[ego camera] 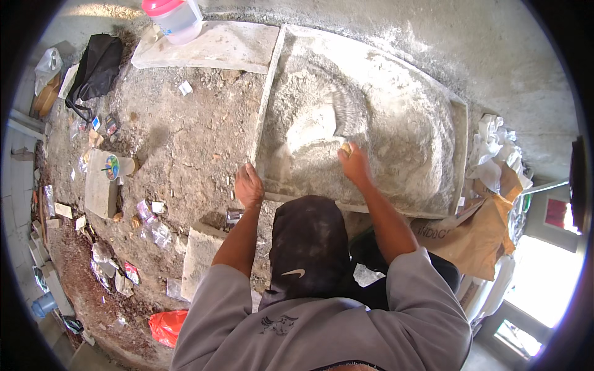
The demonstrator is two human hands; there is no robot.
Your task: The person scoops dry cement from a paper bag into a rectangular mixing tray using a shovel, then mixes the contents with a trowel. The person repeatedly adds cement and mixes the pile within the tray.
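My right hand (357, 168) grips the yellowish handle (346, 148) of a trowel. Its bright blade (313, 127) lies in a grey powdery mix (399, 120), partly lost in glare. The mix fills much of a shallow rectangular trough (265, 106) with thin raised sides. Some of the mix beside the blade is blurred by motion. At the trough's near left corner, my left hand (249, 186) rests against the rim. Whether its fingers close around that edge is not clear. My dark-clad knee (308, 246) stands between my forearms, just short of the trough.
A pink-lidded plastic jug (174, 23) stands on a pale slab (222, 46). Left are a block (100, 183), a plastic cup (119, 167), a black bag (97, 67) and litter on rough ground. Torn paper sacks (468, 232) lie right; a red plastic bag (167, 327) lies near left.
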